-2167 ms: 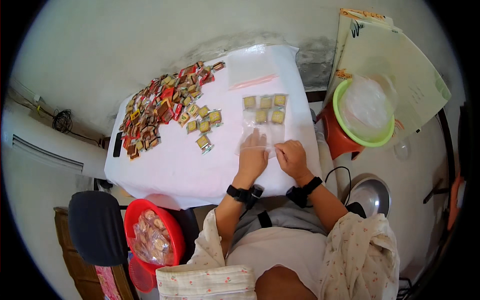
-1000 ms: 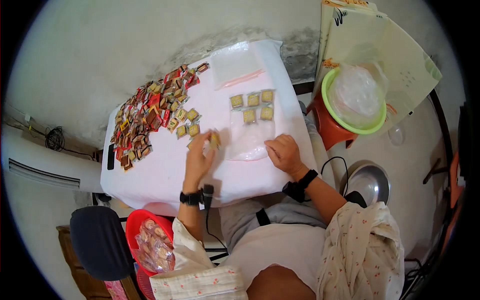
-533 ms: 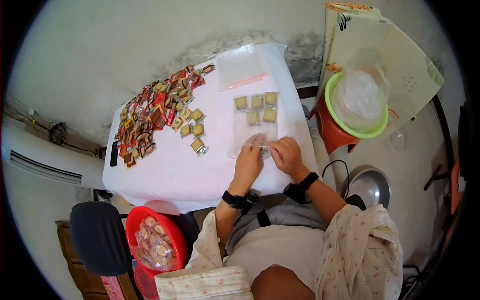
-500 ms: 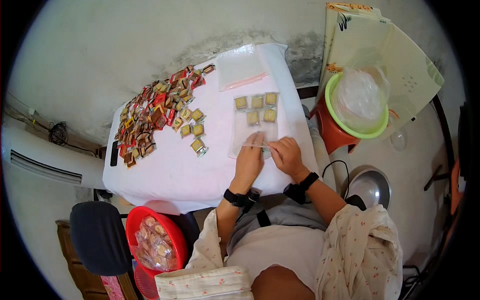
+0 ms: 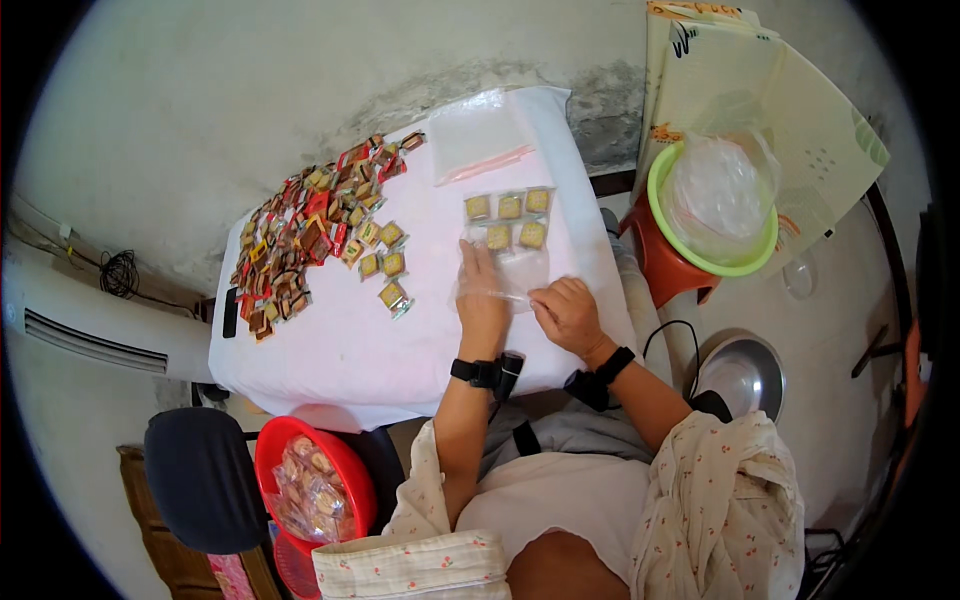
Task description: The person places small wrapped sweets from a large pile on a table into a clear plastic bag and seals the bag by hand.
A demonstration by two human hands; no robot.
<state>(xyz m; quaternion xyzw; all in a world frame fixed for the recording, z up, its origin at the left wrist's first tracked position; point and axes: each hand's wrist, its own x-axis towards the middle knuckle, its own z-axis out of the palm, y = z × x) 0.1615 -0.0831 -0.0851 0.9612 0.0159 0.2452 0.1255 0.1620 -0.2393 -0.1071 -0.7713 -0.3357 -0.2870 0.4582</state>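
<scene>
Clear bag (image 5: pixel 525 268) may sag shut if your right hand (image 5: pixel 568 312), its grip narrow on the edge, slips; whether your left hand (image 5: pixel 482 292) grips anything, I can't tell.

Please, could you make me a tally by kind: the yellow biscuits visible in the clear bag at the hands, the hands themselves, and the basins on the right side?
Yellow biscuits visible in the clear bag: 5
Hands (left hand, right hand): 2
Green basin: 1
Silver basin: 1
Total: 9
Anything under the left fingers is hidden.
</scene>
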